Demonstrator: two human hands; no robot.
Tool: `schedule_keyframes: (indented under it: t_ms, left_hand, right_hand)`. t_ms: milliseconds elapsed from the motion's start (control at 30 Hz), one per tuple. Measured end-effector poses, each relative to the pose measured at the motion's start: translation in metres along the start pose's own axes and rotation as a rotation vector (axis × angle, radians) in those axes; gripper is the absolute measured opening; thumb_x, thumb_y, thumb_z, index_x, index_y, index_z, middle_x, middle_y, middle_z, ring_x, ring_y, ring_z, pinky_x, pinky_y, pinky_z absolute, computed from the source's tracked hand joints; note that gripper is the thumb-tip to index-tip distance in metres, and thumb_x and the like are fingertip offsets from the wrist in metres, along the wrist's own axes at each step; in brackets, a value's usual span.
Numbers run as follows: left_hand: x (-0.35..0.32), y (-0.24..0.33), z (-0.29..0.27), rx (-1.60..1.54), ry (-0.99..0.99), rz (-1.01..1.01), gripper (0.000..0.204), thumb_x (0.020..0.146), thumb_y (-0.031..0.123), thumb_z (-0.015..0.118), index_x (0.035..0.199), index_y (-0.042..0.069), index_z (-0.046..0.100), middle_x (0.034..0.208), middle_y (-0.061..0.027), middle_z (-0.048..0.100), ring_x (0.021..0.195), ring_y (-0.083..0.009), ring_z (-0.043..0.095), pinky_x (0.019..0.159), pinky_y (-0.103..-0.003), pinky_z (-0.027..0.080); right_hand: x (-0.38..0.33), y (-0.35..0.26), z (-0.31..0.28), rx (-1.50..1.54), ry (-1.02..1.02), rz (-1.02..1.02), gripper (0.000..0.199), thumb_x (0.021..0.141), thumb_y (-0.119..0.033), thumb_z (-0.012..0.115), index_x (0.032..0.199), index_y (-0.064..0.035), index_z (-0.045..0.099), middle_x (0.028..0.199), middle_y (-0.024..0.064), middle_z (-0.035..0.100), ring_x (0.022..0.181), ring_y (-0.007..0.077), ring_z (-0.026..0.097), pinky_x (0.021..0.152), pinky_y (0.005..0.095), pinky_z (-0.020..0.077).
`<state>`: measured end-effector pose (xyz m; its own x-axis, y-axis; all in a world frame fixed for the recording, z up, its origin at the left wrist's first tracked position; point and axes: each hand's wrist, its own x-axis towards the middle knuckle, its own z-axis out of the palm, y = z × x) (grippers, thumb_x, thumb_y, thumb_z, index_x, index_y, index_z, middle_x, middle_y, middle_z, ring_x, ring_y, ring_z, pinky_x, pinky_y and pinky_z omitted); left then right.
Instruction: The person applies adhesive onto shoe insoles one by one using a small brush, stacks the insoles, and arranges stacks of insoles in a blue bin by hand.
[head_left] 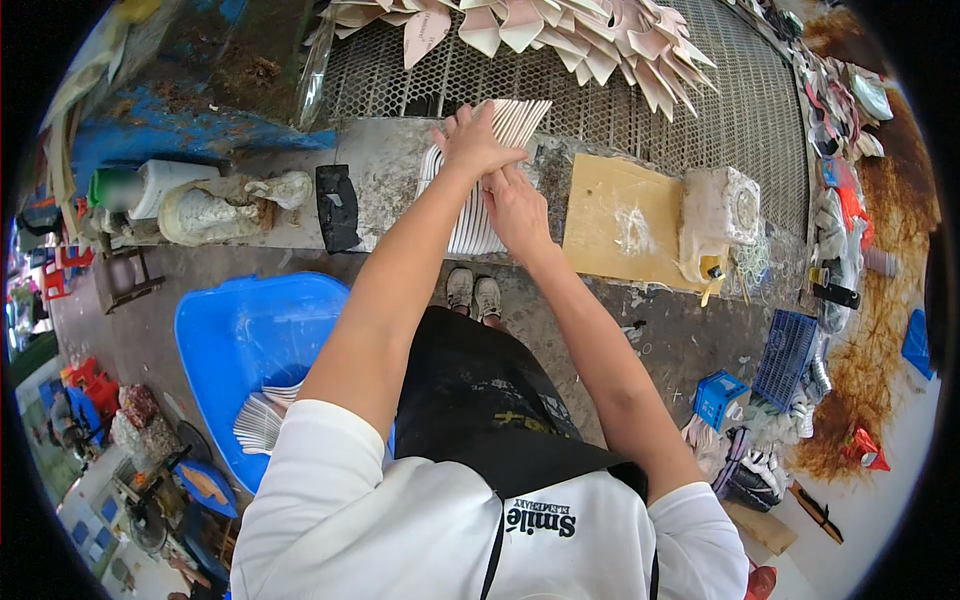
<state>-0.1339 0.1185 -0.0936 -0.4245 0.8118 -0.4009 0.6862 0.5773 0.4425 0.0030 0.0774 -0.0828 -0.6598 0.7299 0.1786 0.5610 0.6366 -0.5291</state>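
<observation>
On the grey workbench point(385, 150) before me lie white pieces with dark stripes point(474, 226), fanned in an overlapping row. My left hand point(470, 145) rests on the upper part of the row, fingers spread and thumb reaching to the right. Just below and to its right, my right hand point(516, 208) lies on the row's right side with fingers stretched out, their tips close to my left hand. The far end of the striped pieces point(522, 120) sticks out beyond my left hand. Part of the row is hidden under my hands and left forearm.
Pale pink pointed pieces point(600, 45) lie on a mesh conveyor point(390, 75) beyond the bench. To the right are a tan board point(610, 205) and a glue-crusted white container point(720, 210). A blue tub point(240, 310) holding striped pieces point(262, 418) stands at lower left.
</observation>
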Motion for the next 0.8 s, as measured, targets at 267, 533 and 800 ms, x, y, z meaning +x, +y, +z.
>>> schedule_keyframes:
  t_ms: [267, 533, 800]
  left_hand:
    - [-0.003, -0.014, 0.002, -0.028, 0.007, 0.016, 0.115, 0.053, 0.060, 0.083, 0.153, 0.026, 0.037, 0.145, -0.0130, 0.044, 0.135, -0.0373, 0.037, 0.110, -0.057, 0.026]
    - [-0.005, -0.009, 0.001, 0.006, 0.084, 0.101, 0.105, 0.060, 0.056, 0.078, 0.151, 0.020, 0.039, 0.143, -0.0192, 0.043, 0.134, -0.0418, 0.037, 0.111, -0.058, 0.024]
    - [-0.005, -0.007, 0.004, 0.045, 0.083, 0.084, 0.098, 0.064, 0.052, 0.077, 0.150, 0.021, 0.041, 0.144, -0.0159, 0.044, 0.134, -0.0395, 0.037, 0.109, -0.053, 0.027]
  right_hand:
    - [-0.001, 0.000, 0.032, -0.055, 0.079, -0.124, 0.020, 0.081, -0.011, 0.064, 0.101, -0.0073, 0.065, 0.110, 0.0167, 0.062, 0.099, 0.0341, 0.063, 0.076, 0.0450, 0.0542]
    - [-0.060, -0.004, -0.030, 0.144, -0.239, 0.190, 0.010, 0.087, -0.016, 0.062, 0.090, -0.0065, 0.061, 0.077, 0.0201, 0.067, 0.075, 0.0413, 0.067, 0.069, 0.0524, 0.0521]
    - [-0.123, -0.112, 0.037, 0.752, -0.395, -0.085, 0.018, 0.083, -0.020, 0.069, 0.082, -0.0026, 0.065, 0.076, 0.0186, 0.068, 0.066, 0.0351, 0.068, 0.062, 0.0441, 0.0544]
